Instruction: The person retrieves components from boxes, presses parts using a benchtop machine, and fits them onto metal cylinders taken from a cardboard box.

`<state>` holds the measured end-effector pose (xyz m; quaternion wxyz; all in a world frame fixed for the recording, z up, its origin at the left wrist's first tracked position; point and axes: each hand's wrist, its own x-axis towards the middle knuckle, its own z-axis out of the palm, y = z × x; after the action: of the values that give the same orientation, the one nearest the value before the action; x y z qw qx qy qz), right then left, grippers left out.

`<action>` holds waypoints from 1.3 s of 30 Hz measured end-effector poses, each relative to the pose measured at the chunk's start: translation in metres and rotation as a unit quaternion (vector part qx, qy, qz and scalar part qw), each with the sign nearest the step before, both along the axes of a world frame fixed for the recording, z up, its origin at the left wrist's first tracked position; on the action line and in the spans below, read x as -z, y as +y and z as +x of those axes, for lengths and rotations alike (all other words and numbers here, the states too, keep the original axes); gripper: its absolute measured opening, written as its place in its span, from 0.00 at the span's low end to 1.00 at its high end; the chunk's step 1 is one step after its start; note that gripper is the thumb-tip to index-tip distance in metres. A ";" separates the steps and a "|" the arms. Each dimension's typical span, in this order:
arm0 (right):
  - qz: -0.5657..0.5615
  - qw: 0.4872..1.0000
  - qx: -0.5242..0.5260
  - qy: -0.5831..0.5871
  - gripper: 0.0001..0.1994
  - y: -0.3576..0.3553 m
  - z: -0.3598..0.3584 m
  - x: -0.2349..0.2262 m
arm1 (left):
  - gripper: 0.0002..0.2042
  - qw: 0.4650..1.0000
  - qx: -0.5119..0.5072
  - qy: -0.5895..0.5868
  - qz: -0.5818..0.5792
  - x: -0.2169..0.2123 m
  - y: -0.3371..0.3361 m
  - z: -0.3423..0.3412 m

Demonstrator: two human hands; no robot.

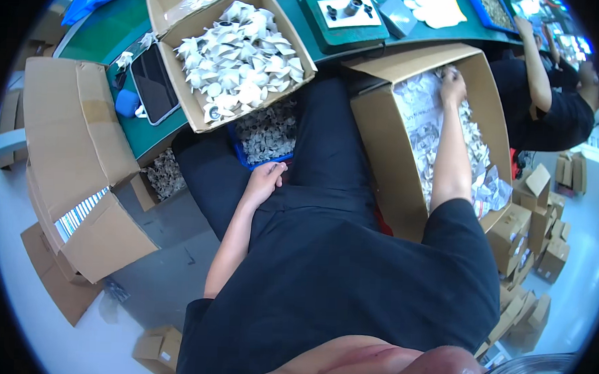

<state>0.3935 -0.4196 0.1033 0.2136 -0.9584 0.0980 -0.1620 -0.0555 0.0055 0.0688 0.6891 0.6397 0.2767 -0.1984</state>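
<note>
My right arm reaches into a deep cardboard box (397, 158) at my right side. At the box's far end, my right hand (453, 90) is closed, its fingertips partly hidden against the contents. Around that arm lie clear plastic sheeting (420, 112) and many small whitish pieces (474, 138). My left hand (265, 183) is over my lap with fingers curled; whatever it may hold is hidden. Just beyond it, between my legs, is a blue bin (242, 156) full of small grey-white parts (268, 132).
An open carton (192, 112) of white finned parts (241, 57) stands on the green bench (283, 16), beside a phone (154, 84) and a green fixture (332, 41). Empty-looking cartons (75, 124) stand left. A co-worker (540, 104) is close at the far right; boxes (511, 236) are stacked behind.
</note>
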 end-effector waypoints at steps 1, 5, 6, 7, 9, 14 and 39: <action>0.029 0.999 0.010 -0.040 0.22 -0.016 -0.001 -0.002 | 0.17 1.000 -0.007 0.013 -0.014 0.000 -0.001 0.003; 0.381 0.922 0.004 -0.073 0.18 -0.023 -0.034 -0.038 | 0.17 1.000 -0.018 0.016 -0.015 -0.004 0.002 0.006; 0.431 0.897 -0.052 -0.078 0.17 -0.011 -0.045 -0.057 | 0.17 1.000 -0.015 0.013 -0.008 -0.003 0.002 0.006; 0.480 0.867 -0.107 -0.082 0.16 0.006 -0.054 -0.079 | 0.17 1.000 -0.017 0.016 -0.010 -0.002 0.002 0.006; 0.520 0.840 -0.155 -0.036 0.14 0.047 -0.072 -0.134 | 0.17 1.000 -0.005 0.016 -0.012 0.000 0.003 0.009; 0.565 0.749 -0.330 0.107 0.17 0.149 -0.079 -0.191 | 0.18 0.998 0.003 0.039 -0.058 0.002 0.005 0.018; 0.277 0.825 -0.451 0.198 0.20 0.254 -0.041 -0.194 | 0.18 1.000 0.007 0.008 -0.028 0.014 0.006 0.023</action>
<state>0.3523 -0.1658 0.2973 0.4952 -0.8079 -0.2640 0.1798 -0.0330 0.0116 0.0548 0.7035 0.6202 0.2718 -0.2158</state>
